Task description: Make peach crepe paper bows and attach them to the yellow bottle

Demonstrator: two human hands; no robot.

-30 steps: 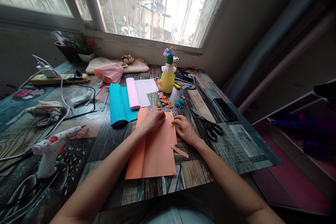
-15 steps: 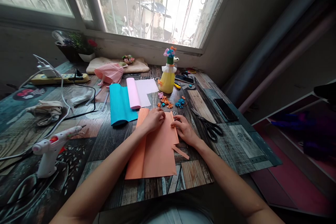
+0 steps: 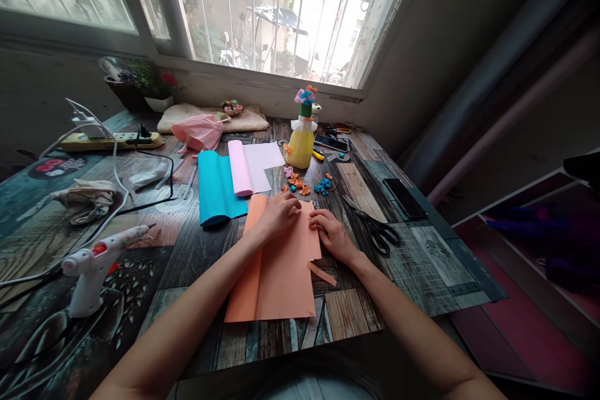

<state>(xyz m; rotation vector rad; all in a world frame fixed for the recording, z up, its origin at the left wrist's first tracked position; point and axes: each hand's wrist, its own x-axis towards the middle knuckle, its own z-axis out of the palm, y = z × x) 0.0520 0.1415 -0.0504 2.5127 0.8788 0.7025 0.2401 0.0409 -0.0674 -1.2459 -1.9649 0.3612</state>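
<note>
A folded orange crepe paper sheet (image 3: 281, 275) lies on the patterned table in front of me. My left hand (image 3: 277, 214) rests on its far end, fingers curled down onto the paper. Beside it my right hand (image 3: 330, 232) pinches the sheet's right edge near the top. A thin orange strip (image 3: 323, 274) sticks out from the sheet's right side. Small orange and blue paper bows (image 3: 307, 185) lie just beyond my hands.
Black scissors (image 3: 375, 228) and a dark phone (image 3: 404, 197) lie to the right. Blue paper (image 3: 215, 190) and a pink paper roll (image 3: 248, 165) sit behind the orange sheet, with a yellow bottle figure (image 3: 300, 137). A glue gun (image 3: 96, 265) stands at the left, near cables and a power strip (image 3: 110, 140).
My hands stay on the orange paper's far end. The right hand's fingers have shifted slightly along the sheet's right edge. The view has tilted a little.
</note>
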